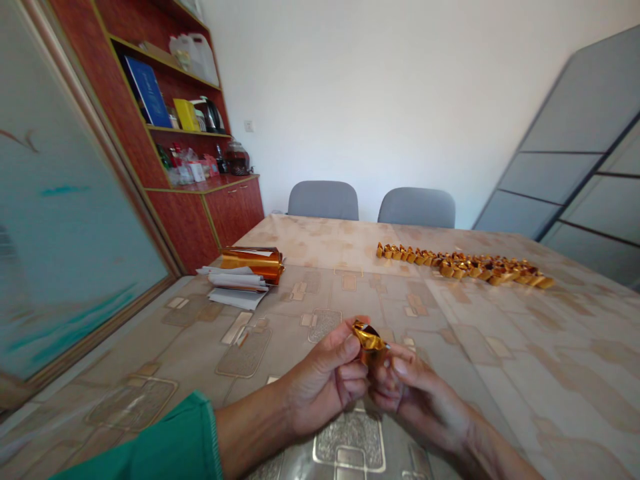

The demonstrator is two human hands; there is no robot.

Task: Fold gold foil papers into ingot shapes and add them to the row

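A small folded piece of shiny gold foil paper is held above the near part of the table, between both hands. My left hand pinches its left end, thumb on top and fingers curled below. My right hand grips the other end with the thumb pressed near its edge; part of this hand is blurred. The foil's underside is hidden by the fingers. At the back right lie rows of many folded gold foil pieces. A stack of gold foil sheets rests on the left side, with pale sheets in front of it.
A patterned cloth covers the table. Behind its far edge stand two grey chairs. To the left are a red-brown shelf cabinet and a frosted glass door. Grey panels lean at the right.
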